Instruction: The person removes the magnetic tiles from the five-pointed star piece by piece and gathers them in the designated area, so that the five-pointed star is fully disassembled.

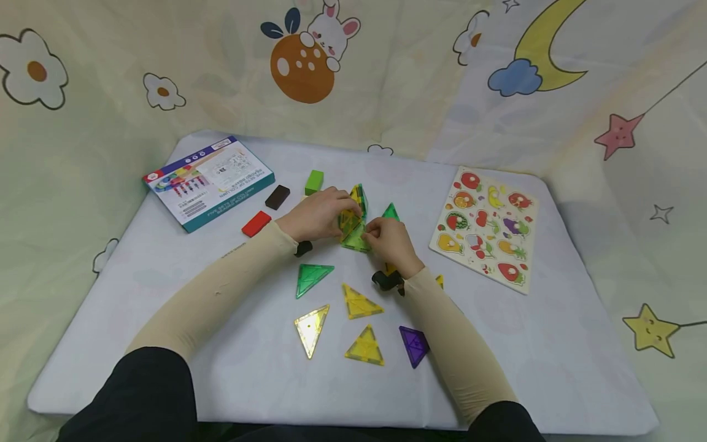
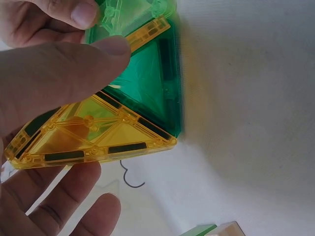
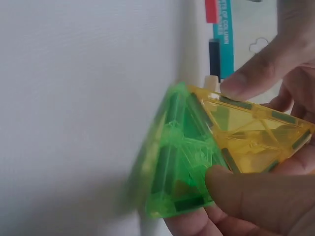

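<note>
- Dead centre of the head view, a cluster of magnetic triangle tiles (image 1: pixel 354 224) stands up off the white table mat (image 1: pixel 552 344), yellow and green panels leaning together into a pointed shape.
- The left hand (image 1: pixel 316 213) grips it from the left side, fingers curled over the yellow tile (image 2: pixel 93 135); the left wrist view shows the thumb (image 2: pixel 64 73) pressed on the top edge where yellow meets the dark green tile (image 2: pixel 152 83).
- The right hand (image 1: pixel 390 239) pinches the cluster from the right; in the right wrist view its fingers close narrowly round a light green tile (image 3: pixel 172 157) and the yellow panel beside it.
- Just behind the right hand, one green triangle (image 1: pixel 390 212) pokes up.
- Lower centre, loose tiles lie flat on the mat: a green triangle (image 1: pixel 311 277), a yellow one (image 1: pixel 358 302), a pale yellow one (image 1: pixel 311 328), another yellow one (image 1: pixel 366 347), and a purple one (image 1: pixel 413 345) just beside the right forearm.
- Upper left of the cluster sit a green block (image 1: pixel 313 182), a dark brown block (image 1: pixel 277 197) and a red block (image 1: pixel 256 223).
- Further to the upper left lies a teal-edged box (image 1: pixel 208 180), tilted.
- At the right, a fruit peg puzzle board (image 1: pixel 487 227) lies flat, well apart from the hands.
</note>
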`<act>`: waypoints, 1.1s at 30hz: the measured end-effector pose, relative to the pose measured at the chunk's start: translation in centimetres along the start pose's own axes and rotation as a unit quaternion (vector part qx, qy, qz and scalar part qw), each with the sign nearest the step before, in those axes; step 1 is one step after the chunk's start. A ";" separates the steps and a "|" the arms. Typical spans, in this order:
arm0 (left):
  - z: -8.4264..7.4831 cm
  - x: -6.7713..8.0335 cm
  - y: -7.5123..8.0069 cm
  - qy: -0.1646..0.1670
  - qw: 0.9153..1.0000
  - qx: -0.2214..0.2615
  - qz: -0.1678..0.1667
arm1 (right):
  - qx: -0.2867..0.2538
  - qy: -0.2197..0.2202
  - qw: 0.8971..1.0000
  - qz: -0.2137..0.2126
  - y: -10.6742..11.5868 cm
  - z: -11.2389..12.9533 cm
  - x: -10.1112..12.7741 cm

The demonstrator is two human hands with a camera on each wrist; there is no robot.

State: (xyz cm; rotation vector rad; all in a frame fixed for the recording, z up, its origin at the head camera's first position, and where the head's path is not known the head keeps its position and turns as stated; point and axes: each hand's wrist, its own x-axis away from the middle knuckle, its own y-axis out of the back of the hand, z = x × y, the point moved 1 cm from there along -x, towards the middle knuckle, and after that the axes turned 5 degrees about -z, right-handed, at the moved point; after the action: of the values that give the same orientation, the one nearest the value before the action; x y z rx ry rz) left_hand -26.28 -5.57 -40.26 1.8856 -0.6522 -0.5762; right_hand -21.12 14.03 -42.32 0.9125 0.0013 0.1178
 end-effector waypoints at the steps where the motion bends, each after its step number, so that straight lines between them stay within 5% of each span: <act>1: 0.0 0.0 0.0 0.000 1.000 0.001 0.000 | 0.002 -0.001 1.000 0.002 -0.1 0.0 -0.1; 8: 0.0 -0.1 0.0 0.003 1.000 -0.001 0.000 | 0.012 -0.005 1.000 0.014 0.1 0.3 0.5; 19: 0.2 0.0 -0.1 0.017 1.000 0.003 0.004 | 0.037 0.006 0.994 0.105 0.2 0.9 2.9; 26: 0.0 0.2 -0.4 0.022 1.000 0.016 0.003 | 0.101 -0.010 0.992 0.079 -0.5 0.8 3.1; 33: -0.1 0.2 -0.5 0.015 1.000 0.012 -0.003 | 0.055 -0.006 0.998 0.031 -0.1 1.5 1.9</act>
State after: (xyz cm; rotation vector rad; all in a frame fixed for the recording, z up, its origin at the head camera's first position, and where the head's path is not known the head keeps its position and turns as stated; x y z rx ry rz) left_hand -25.96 -5.52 -40.69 1.9159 -0.6374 -0.5453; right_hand -19.17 13.00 -41.40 1.0236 -0.0320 0.1719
